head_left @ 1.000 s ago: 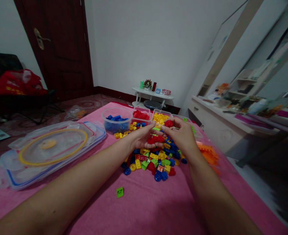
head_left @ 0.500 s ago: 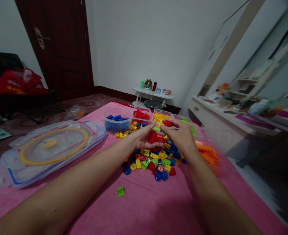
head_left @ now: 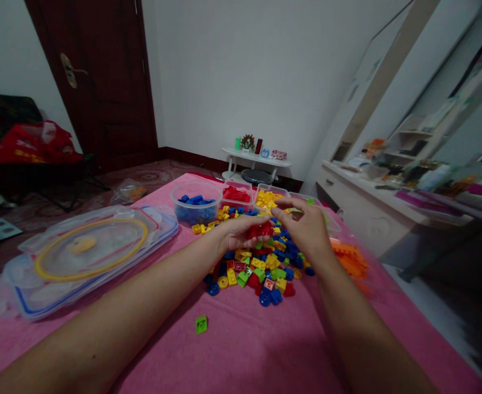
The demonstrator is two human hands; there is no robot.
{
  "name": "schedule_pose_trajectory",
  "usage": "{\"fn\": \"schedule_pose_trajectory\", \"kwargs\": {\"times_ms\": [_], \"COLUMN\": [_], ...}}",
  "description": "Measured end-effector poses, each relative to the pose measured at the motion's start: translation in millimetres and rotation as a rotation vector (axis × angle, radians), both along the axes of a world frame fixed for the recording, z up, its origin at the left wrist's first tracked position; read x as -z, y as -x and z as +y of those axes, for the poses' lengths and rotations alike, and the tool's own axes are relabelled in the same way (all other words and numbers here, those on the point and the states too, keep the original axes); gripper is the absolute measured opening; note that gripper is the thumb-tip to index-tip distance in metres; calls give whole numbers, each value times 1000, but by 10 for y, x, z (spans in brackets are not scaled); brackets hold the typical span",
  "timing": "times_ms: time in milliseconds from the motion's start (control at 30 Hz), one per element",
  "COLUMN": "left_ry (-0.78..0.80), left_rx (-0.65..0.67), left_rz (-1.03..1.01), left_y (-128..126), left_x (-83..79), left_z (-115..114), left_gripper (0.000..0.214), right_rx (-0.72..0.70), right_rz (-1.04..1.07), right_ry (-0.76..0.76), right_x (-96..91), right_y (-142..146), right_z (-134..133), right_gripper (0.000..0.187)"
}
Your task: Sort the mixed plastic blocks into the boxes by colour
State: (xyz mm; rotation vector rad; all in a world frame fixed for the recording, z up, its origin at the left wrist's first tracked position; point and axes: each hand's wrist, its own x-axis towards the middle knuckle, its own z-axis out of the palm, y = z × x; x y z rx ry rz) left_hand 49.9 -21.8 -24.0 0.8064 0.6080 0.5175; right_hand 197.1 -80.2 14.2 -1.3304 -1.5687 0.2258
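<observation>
My left hand [head_left: 247,231] is curled, palm turned up, around several red building blocks [head_left: 261,230] above a mixed pile. My right hand [head_left: 302,219] hovers close beside it, thumb and fingers apart, and no block shows between them. Below both hands spreads the pile of loose building blocks [head_left: 259,273] in red, yellow, green and blue. Behind it stand a round tub of blue blocks [head_left: 195,213], a box of red blocks [head_left: 236,194] and a box of yellow blocks [head_left: 268,198]. A box with green blocks is partly hidden by my right hand.
Stacked clear lids [head_left: 93,251] lie on the pink cloth [head_left: 241,350] at left. A single green block [head_left: 201,324] sits near the front. Orange pieces [head_left: 349,260] are in a clear container at right. A white side table [head_left: 257,156] stands by the wall.
The red block that was between my right thumb and fingers is no longer there. My left fingers have curled in more around the red blocks.
</observation>
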Motion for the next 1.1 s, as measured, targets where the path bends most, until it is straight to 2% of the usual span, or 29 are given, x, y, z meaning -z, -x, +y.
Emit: {"fn": "schedule_pose_trajectory", "kwargs": {"times_ms": [167, 233, 300, 367, 500, 600, 667, 767, 833, 967, 1033, 1100], "left_ry": [-116, -248, -435, -534, -653, -835, -1068, -1347, -1415, -1446, -1471, -1512], "left_rx": [-196, -316, -437, -521, -621, -631, -596, -487, -398, -222, -106, 11], "left_rz": [73, 202, 421, 555, 708, 854, 973, 1008, 932, 768, 690, 636], "left_y": [-42, -79, -108, -108, -11, 48, 30, -73, -152, -234, -234, -217], "left_x": [-151, -240, -318, -372, -382, -307, -238, -154, -128, -118, -114, -105], "left_z": [278, 488, 725, 956, 1287, 1361, 1306, 1074, 848, 348, 111, -101], "left_gripper": [17, 16, 16, 15, 16, 36, 47, 43, 36, 29, 24, 19], "right_rx": [33, 38, 50, 62, 81, 107, 131, 169, 180, 139, 117, 116], "right_rz": [88, 112, 131, 136, 121, 77, -1, -210, -412, -785, -906, -976], "right_ry": [-42, -46, -35, -26, -20, 2, 10, 98, 239, 558, 667, 714], "right_x": [-61, -80, -96, -104, -73, -22, 11, 49, 75, 135, 158, 170], "right_y": [-78, -116, -156, -196, -285, -356, -399, -448, -464, -446, -416, -386], "right_z": [-22, -26, -30, -29, 7, 63, 100, 126, 117, 55, 22, -1], "right_gripper": [32, 31, 31, 31, 32, 32, 31, 30, 31, 35, 37, 41]}}
